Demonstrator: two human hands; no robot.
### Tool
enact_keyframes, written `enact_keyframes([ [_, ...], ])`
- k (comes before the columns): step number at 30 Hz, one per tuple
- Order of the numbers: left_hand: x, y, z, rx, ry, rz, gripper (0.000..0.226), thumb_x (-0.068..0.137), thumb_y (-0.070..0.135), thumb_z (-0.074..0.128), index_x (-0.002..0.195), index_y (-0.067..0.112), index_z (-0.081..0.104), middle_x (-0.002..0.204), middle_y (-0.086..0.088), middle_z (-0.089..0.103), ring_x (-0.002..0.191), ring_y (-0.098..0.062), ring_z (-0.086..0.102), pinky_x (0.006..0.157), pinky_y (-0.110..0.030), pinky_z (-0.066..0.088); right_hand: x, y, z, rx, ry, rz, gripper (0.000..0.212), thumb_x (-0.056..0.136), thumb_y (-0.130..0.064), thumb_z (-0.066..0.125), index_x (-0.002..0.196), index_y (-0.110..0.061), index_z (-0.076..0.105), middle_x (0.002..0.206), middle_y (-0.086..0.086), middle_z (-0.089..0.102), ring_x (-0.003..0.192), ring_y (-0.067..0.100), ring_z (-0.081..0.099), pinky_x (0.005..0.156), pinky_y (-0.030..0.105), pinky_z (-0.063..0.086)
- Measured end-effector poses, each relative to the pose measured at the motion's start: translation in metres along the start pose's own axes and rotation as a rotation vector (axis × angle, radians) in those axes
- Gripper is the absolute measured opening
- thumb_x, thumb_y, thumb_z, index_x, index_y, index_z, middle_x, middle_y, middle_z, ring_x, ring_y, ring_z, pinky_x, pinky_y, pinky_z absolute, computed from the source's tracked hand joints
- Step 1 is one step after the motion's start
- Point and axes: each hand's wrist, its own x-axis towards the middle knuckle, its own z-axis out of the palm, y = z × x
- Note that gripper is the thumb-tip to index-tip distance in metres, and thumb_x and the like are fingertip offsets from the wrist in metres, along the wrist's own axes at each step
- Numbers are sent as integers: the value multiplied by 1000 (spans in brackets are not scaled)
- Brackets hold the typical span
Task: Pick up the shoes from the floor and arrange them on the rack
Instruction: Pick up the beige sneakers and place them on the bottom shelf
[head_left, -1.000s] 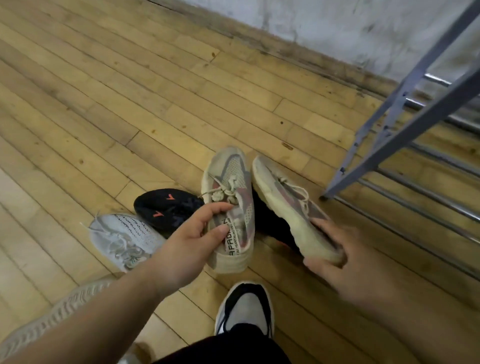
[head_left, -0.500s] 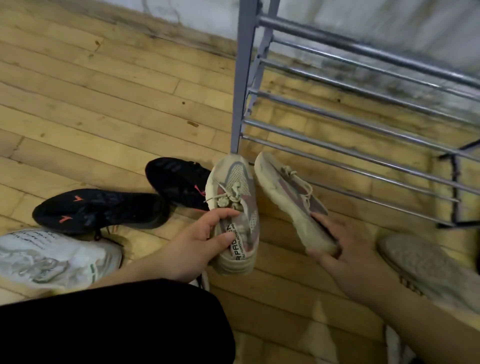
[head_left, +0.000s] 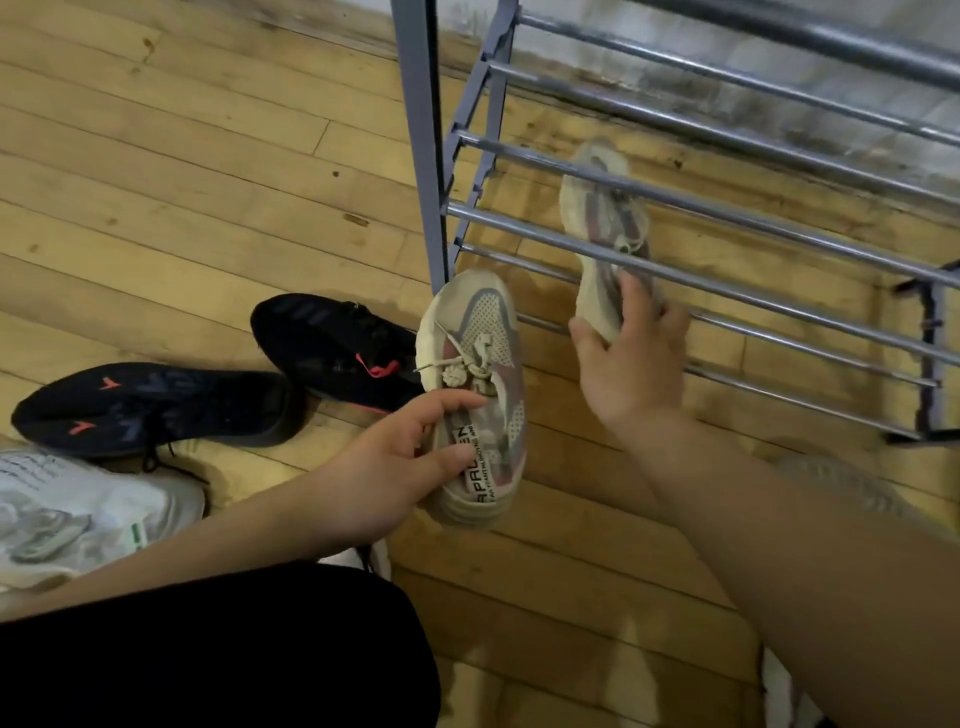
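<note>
My left hand (head_left: 400, 457) grips a beige and pink sneaker (head_left: 475, 364) by its heel, held just in front of the grey metal rack (head_left: 727, 244). My right hand (head_left: 631, 358) holds the matching beige sneaker (head_left: 602, 218) by its heel, with the toe pushed in between the rack's bars. Two black sneakers with red marks (head_left: 156, 405) (head_left: 332, 348) lie on the wooden floor to the left. A white sneaker (head_left: 78, 514) lies at the lower left.
The rack's upright post (head_left: 421, 130) stands just behind the left-hand shoe. A stained wall (head_left: 675, 31) runs behind the rack. Another pale shoe (head_left: 841, 483) shows partly behind my right forearm. My dark-clothed leg (head_left: 234, 654) fills the bottom left.
My right hand has carried its sneaker forward and up, into the rack's bars. My left hand still holds the other sneaker in much the same place.
</note>
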Motion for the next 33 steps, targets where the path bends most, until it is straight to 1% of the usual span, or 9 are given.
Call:
enact_keyframes([
  [8, 17, 10, 5, 19, 16, 20, 39, 103, 9, 57, 133, 34, 55, 120, 5, 70, 103, -5, 72, 77, -18, 58, 9, -12, -7, -155, -284, 65, 79, 98, -52, 47, 160, -40, -2, 167, 10, 1, 152, 38, 14, 118, 54, 27],
  [12, 21, 15, 2, 23, 23, 44, 37, 104, 9, 57, 129, 36, 58, 120, 6, 72, 105, -6, 72, 83, -23, 60, -35, -1, -35, 45, -132, -152, 70, 97, -42, 60, 157, -42, 24, 158, -4, 29, 146, 19, 27, 116, 37, 27],
  [15, 26, 22, -1, 84, 54, 86, 31, 103, 12, 59, 113, 41, 65, 115, 4, 74, 104, -13, 73, 90, -37, 61, -69, 5, -33, 410, -473, -46, 53, 101, -40, 58, 144, -63, 38, 146, -26, 44, 132, 3, 48, 107, 36, 43],
  [17, 28, 29, -1, 98, 51, 101, 31, 103, 12, 60, 106, 42, 67, 111, 3, 76, 104, -19, 74, 93, -43, 61, -73, 5, -24, 641, -616, 77, 47, 103, -36, 57, 140, -63, 45, 138, -23, 60, 122, 5, 61, 104, 42, 51],
  [20, 35, 40, -1, 106, 28, 125, 28, 103, 14, 59, 107, 41, 67, 110, 1, 76, 105, -21, 74, 89, -42, 62, -61, -4, -22, 893, -603, 211, 45, 104, -21, 57, 136, -52, 54, 117, -11, 76, 109, 18, 72, 95, 43, 58],
  [24, 41, 51, 1, 95, 40, 156, 28, 104, 11, 56, 116, 36, 64, 107, 6, 77, 99, -9, 74, 77, -22, 59, -45, -15, -21, 1086, -569, 195, 46, 101, -10, 59, 134, -42, 58, 114, 4, 77, 106, 27, 74, 91, 49, 58],
  [27, 49, 50, 3, 88, 87, 177, 38, 105, 13, 57, 130, 41, 60, 123, 9, 71, 110, -5, 70, 88, -23, 59, -34, -19, -14, 1016, -510, 159, 55, 100, -8, 62, 147, -35, 50, 120, 8, 74, 108, 25, 73, 89, 45, 60],
  [30, 55, 40, 3, 228, 178, 192, 59, 96, 36, 71, 146, 54, 45, 139, 19, 53, 123, 0, 57, 104, -25, 52, -15, -26, -5, 928, -410, 138, 55, 97, -11, 68, 144, -35, 52, 131, 1, 68, 114, 18, 69, 90, 41, 61],
  [33, 60, 34, 8, 513, 291, 199, 82, 85, 43, 80, 150, 58, 33, 132, 23, 42, 109, 6, 46, 86, 4, 34, 1, -33, 1, 840, -363, 91, 51, 96, -21, 68, 142, -38, 54, 133, -7, 64, 114, 13, 66, 92, 40, 60],
])
